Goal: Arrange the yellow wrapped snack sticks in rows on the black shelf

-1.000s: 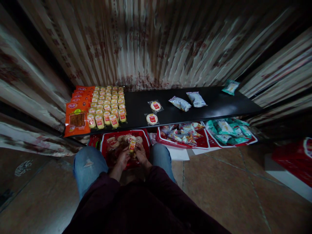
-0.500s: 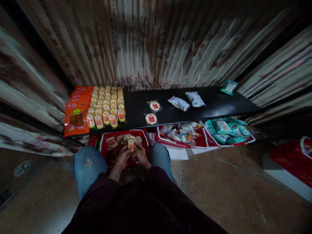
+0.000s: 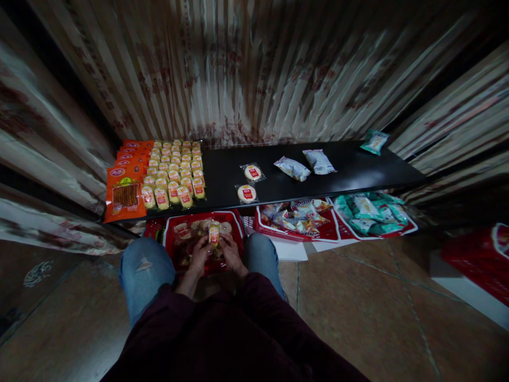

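Between my knees is a red basket (image 3: 169,233) with a white rim and wrapped round cakes inside. Over it I hold a small yellow wrapped cake (image 3: 213,233) with a red label, upright. My left hand (image 3: 200,255) pinches it on one side, and my right hand (image 3: 230,252) has fingers closed on the other. On the black shelf (image 3: 222,185) ahead, rows of matching yellow wrapped cakes (image 3: 174,175) stand at the left. Two white round cakes (image 3: 247,193) in clear wrappers lie right of these rows.
Orange snack bags (image 3: 124,191) overlap at the shelf's left end. Two white packets (image 3: 318,161) and a green packet (image 3: 375,141) lie farther right. Below are a red basket of striped packets (image 3: 304,217) and one of green packets (image 3: 369,212). Another red basket (image 3: 477,260) is at far right.
Hardly anything differs. Both hands still hold the yellow cake over the basket, with only a slight shift of the fingers. The shelf items stay in place.
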The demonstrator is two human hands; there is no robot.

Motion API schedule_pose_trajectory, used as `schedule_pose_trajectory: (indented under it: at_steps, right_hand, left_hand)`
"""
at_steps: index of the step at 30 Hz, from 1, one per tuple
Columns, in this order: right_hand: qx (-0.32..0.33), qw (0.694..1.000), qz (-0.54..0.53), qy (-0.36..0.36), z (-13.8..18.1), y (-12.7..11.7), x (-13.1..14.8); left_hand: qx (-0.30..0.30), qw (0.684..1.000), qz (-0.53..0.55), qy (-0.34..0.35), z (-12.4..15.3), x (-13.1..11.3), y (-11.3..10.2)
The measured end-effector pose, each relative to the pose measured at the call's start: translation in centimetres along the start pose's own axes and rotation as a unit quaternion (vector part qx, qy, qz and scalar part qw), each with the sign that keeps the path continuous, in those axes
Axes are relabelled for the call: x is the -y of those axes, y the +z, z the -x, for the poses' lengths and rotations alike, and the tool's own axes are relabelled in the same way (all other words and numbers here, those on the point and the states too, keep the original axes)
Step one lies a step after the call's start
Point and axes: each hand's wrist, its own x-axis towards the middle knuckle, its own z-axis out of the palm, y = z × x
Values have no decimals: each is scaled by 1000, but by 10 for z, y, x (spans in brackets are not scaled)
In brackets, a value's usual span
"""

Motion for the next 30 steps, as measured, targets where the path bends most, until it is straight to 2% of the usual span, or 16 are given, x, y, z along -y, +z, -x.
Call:
schedule_pose_trajectory:
  at_steps: [5,12,16,20,26,30]
  right_hand:
    - [-24,998,-35,38,2,4,5]
    - [-17,999,-5,26,3,6,10]
    - [-22,999,41,-11,6,8,12]
    - [-3,997,65,-45,11,13,16]
    - [-9,983,148,-106,18,16,19]
    - [17,971,203,-128,20,15,19]
  left_hand:
    - [-6,1000,-15,20,-3,4,-2]
    - [-26,998,-26,51,-2,3,1]
    - [-4,998,-19,65,0,0,1]
    - [22,999,28,28,0,1,2]
    - [22,995,98,10,-4,6,3]
    - [16,991,134,-3,-8,8,0]
